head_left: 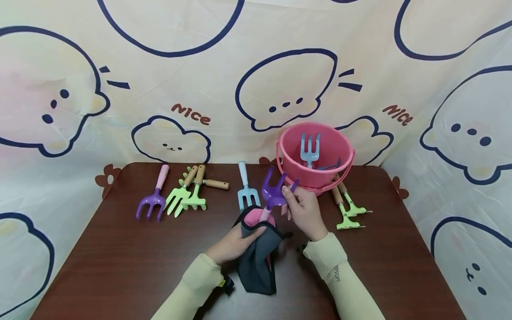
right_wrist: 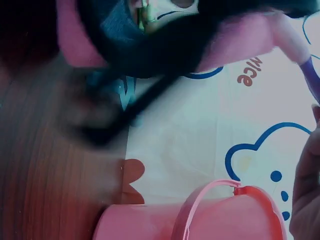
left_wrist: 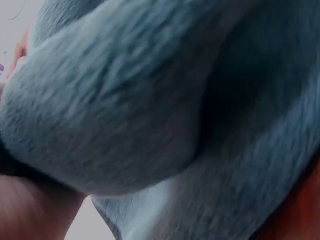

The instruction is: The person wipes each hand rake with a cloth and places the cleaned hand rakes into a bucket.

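Observation:
A purple fork stands tines up, its pale handle going into a grey cloth pouch with black edging and pink lining. The left hand grips the pouch near its mouth, thumb on the front. The right hand pinches the fork's head at its right tine. In the left wrist view the grey cloth fills most of the picture. The right wrist view shows the pink lining, the fork's purple neck and part of the right hand.
A pink bucket holding a blue fork stands at the back right, with green rakes beside it. Behind the pouch lies another blue fork. Another purple fork and several green tools lie at the back left.

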Tool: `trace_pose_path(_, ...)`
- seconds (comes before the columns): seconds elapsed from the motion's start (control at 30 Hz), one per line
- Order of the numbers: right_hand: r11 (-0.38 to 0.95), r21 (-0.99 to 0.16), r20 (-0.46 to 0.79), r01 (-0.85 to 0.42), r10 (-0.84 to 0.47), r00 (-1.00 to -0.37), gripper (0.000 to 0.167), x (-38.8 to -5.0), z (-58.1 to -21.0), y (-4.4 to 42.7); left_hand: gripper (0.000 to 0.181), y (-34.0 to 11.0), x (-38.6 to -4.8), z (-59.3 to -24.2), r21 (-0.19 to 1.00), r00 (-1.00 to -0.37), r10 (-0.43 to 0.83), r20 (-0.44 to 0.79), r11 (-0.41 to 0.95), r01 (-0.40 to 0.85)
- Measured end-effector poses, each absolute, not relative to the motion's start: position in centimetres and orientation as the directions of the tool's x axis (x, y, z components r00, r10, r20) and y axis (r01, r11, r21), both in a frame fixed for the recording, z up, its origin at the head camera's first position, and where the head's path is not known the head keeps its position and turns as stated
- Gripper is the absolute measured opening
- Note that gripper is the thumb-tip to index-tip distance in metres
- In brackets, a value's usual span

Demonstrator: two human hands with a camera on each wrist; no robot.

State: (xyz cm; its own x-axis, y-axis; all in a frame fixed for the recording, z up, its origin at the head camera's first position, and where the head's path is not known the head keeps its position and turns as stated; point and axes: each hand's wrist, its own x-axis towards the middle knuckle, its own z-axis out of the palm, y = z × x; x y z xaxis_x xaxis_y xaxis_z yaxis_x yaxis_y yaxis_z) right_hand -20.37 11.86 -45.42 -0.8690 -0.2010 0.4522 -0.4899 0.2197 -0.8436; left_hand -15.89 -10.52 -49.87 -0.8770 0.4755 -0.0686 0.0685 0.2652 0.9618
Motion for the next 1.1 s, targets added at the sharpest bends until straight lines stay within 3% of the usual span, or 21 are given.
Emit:
trace_pose_path(0.3,0.132,-0.884,0.451,-0.448,-0.008,-0.893,0.031,-20.2,-45.2,13.4,0.031,-11.5,-16.9,-50.1,0.908,-0.802,0.592,-0.076,0.373,0.19)
trace_pose_path(0.53,-0.055,-0.836,0.517,-0.547,0.258,-0.816,0.034,-20.9,-43.1,16.1,0.021,-12.6,-17.4,-50.3,0.935,-0.787,0.603,-0.131,0.338,0.104)
trace_pose_path(0.7,-0.206,-0.749,0.543,-0.629,0.354,-0.762,0.026,-21.6,-42.1,17.7,0.022,-12.8,-17.4,-50.4,0.941,-0.799,0.583,-0.148,0.332,0.067)
trace_pose_path(0.9,-0.14,-0.77,0.531,-0.622,0.4,-0.747,0.032,-22.2,-42.0,18.8,0.022,-13.0,-17.4,-50.6,0.941,-0.814,0.563,-0.146,0.333,0.062)
trace_pose_path(1.1,-0.059,-0.88,0.433,-0.471,0.308,-0.847,0.039,-22.8,-42.9,19.1,0.023,-13.1,-17.5,-50.6,0.943,-0.817,0.56,-0.139,0.326,0.063)
